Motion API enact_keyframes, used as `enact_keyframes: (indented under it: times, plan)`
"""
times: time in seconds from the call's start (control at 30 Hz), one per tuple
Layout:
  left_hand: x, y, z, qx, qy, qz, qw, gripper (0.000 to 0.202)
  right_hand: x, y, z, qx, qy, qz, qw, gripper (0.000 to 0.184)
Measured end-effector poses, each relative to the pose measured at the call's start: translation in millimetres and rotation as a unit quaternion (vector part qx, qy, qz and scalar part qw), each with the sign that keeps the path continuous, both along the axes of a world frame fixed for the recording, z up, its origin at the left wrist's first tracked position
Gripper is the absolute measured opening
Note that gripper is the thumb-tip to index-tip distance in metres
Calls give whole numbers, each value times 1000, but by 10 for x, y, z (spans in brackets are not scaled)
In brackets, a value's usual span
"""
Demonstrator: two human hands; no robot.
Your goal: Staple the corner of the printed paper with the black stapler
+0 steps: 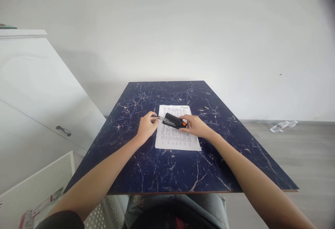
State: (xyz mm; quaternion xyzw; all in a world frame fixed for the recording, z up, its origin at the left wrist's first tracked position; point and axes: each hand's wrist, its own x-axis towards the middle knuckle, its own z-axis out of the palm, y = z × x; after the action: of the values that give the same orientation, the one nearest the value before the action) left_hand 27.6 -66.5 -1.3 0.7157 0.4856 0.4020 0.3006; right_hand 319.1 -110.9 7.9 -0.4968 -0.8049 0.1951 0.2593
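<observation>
A black stapler (171, 120) with an orange part at its right end is held over printed paper sheets (178, 143). My right hand (195, 126) grips the stapler's right end between thumb and fingers. From the stapler's left end sticks out a thin metal piece (161, 117), and my left hand (147, 127) pinches its tip with thumb and fingertips. The stapler's upper and lower arms look slightly apart. Whether the stapler touches the paper cannot be made out. The sheets lie stacked a little unevenly on the dark blue marbled table (167, 173).
Beyond the paper, a small greyish piece (206, 108) lies on the table. A white cabinet (39, 82) with a dark handle (63, 130) stands at the left, above a white perforated basket (72, 162). A crumpled clear plastic item (283, 126) lies on the floor at right.
</observation>
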Motion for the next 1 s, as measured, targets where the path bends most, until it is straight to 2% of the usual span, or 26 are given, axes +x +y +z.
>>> enact_keyframes:
  times: [0.1, 0.2, 0.37, 0.7, 0.83, 0.9, 1.0]
  plan:
    - [60, -35, 28, 0, 7, -14, 1000, 23, -63, 11, -43, -2, -23, -15, 1000, 35]
    - [107, -23, 33, 0, 9, -27, 1000, 27, -70, 21, -63, -1, -25, -28, 999, 28]
    - [178, 29, -21, -19, -26, -78, 996, 30, -72, 24, -39, -6, -15, -26, 1000, 31]
    - [193, 32, -38, -41, -53, -120, 990, 27, -53, 34, -18, -20, -20, -25, 999, 34]
    - [235, 9, -38, -21, -39, -105, 993, 23, -108, 15, -43, 5, -28, -27, 999, 28]
    - [241, -5, -34, 4, -21, -94, 995, 19, -158, 9, -60, 33, -30, -45, 998, 33]
    - [209, -33, -21, 85, 72, -50, 993, 16, -214, 13, -76, 63, -20, -67, 996, 41]
